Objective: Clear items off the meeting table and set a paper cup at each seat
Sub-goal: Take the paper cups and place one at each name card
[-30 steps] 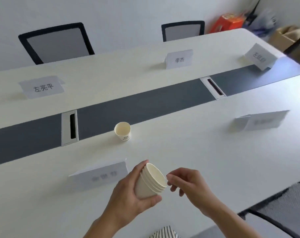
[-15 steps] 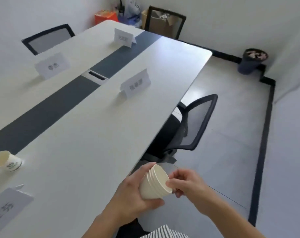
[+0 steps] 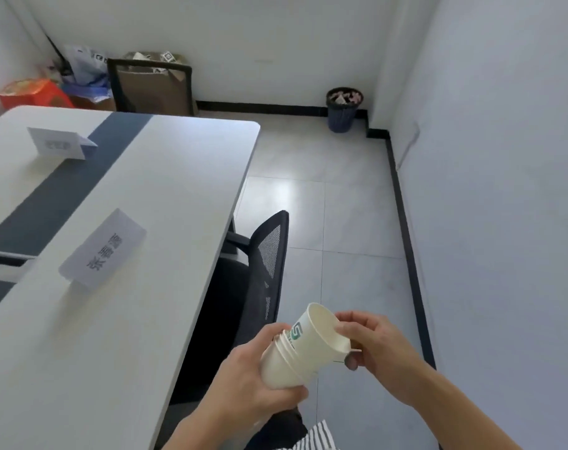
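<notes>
My left hand (image 3: 256, 378) is curled round the lower end of the stack of cups (image 3: 284, 368), thumb underneath and fingers over the side. My right hand (image 3: 378, 349) pinches the rim of the top cup (image 3: 318, 336) between thumb and fingertips. That cup sits partway out of the stack, far enough for its green logo to show, though its base is inside the next one. The stack lies tilted, mouth up and to my right, base down to my left, so the cup should slide free along that line, towards my right hand.

Both hands hang over the floor, off the edge of the table (image 3: 91, 345), with the black chair (image 3: 263, 264) just ahead of them and tucked under the table. The seat I judge to be next is marked by the folded name card (image 3: 104, 248), ahead and well to the left of my grip. No cup stands near it. My left hand is nearer the table, but the loose cup is in my right, so it would have to cross leftward over the chair back to land by the card.
</notes>
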Tool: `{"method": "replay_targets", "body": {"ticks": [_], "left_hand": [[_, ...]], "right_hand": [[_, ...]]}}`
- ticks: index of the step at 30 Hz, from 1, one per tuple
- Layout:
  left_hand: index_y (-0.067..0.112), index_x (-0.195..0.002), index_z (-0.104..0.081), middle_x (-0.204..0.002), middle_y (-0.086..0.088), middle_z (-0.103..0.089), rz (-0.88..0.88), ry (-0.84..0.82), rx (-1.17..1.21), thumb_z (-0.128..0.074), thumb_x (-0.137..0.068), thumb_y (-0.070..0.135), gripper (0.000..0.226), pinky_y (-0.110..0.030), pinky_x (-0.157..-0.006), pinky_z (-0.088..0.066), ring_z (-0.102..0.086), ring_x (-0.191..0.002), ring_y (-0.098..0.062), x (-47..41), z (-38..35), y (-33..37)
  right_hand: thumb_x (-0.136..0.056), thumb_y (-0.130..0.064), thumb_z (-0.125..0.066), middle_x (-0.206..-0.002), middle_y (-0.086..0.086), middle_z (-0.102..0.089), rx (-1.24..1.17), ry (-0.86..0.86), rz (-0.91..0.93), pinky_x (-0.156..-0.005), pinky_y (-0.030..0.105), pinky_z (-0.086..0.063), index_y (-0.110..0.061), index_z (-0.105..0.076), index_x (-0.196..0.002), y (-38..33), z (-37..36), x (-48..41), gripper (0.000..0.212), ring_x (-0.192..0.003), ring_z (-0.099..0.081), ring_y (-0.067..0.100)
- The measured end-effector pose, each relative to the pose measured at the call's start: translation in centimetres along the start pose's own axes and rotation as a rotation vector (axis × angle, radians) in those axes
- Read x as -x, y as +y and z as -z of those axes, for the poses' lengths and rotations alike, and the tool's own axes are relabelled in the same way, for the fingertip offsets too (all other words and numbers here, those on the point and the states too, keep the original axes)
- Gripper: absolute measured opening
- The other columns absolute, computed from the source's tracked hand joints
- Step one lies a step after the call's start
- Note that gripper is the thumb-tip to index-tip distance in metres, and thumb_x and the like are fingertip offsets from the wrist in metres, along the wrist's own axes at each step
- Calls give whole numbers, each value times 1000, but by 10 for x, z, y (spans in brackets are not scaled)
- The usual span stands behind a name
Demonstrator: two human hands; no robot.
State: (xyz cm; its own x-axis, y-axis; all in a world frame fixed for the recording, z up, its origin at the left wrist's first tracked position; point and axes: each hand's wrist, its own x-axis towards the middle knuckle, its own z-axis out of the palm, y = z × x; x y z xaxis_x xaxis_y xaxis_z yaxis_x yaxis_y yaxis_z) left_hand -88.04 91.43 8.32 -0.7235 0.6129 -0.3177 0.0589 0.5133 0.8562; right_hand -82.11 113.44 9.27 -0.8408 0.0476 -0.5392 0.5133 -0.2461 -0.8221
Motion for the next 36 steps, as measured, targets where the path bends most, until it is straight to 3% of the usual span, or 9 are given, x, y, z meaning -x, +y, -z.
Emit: {"method": "replay_targets", "body": {"ticks": [3,5,8,12,16,19,27,31,36], "left_hand": [[46,-121,-50,-92,5,-71,-26,-3,0,-83,-59,36,70,-43,-75,-59,-68,-77,-15,-59,14,27],[47,-120,-50,-89,5,-70,-54,-23,-20,-83,-58,39,70,-43,-71,-60,-67,-73,-16,-97,19,46],[46,-120,-47,-89,4,-69,-90,-88,-55,-81,-59,43,71,-42,-71,-59,-67,-73,-15,-149,19,65],[53,-124,-39,-90,5,-67,-51,-83,-68,-80,-57,51,78,-39,-76,-59,-66,-75,-14,-209,17,79],[51,-126,-43,-99,2,-64,24,14,32,-82,-58,46,79,-38,-64,-62,-67,-82,-21,-275,25,90],[52,-123,-45,-100,0,-64,72,142,106,-82,-55,47,77,-30,-60,-61,-67,-80,-20,-324,34,101],[46,-123,-49,-98,11,-65,147,476,260,-82,-50,52,81,-28,-67,-61,-66,-83,-9,-417,55,130],[45,-123,-49,-102,25,-62,211,615,311,-79,-46,54,84,-12,-66,-53,-63,-87,-2,-432,72,122],[43,-121,-51,-104,10,-66,284,780,396,-81,-44,53,84,-14,-64,-54,-64,-89,-5,-466,118,94]], "right_hand": [[-65,-33,-79,-98,7,-69,-16,-40,75,-58,26,-47,-14,-67,-117,-40,24,-18,57,-77,-58,15],[-57,-32,-82,-98,2,-70,48,33,142,-59,24,-46,-20,-65,-118,-62,34,-31,64,-77,-59,10],[-50,-37,-83,-89,-3,-71,14,224,202,-61,24,-48,-21,-67,-110,-79,53,-54,65,-73,-61,7],[-48,-39,-79,-95,10,-66,-189,454,264,-77,36,-54,-12,-62,-108,-94,103,-91,69,-90,-64,24],[-53,-33,-75,-91,8,-69,-249,504,302,-68,33,-55,-4,-57,-114,-124,178,-134,70,-87,-68,26],[-53,-34,-74,-95,21,-69,-137,507,298,-69,46,-57,-10,-58,-111,-152,228,-174,65,-81,-73,37],[-45,-44,-77,-75,7,-70,205,268,232,-53,36,-56,-16,-64,-97,-251,293,-302,60,-65,-70,32],[-47,-43,-76,-75,6,-71,284,112,228,-49,32,-54,-20,-64,-99,-293,286,-367,58,-61,-69,26],[-47,-42,-76,-74,10,-68,362,-35,230,-49,31,-53,-21,-65,-99,-334,245,-456,57,-59,-67,23]]}}
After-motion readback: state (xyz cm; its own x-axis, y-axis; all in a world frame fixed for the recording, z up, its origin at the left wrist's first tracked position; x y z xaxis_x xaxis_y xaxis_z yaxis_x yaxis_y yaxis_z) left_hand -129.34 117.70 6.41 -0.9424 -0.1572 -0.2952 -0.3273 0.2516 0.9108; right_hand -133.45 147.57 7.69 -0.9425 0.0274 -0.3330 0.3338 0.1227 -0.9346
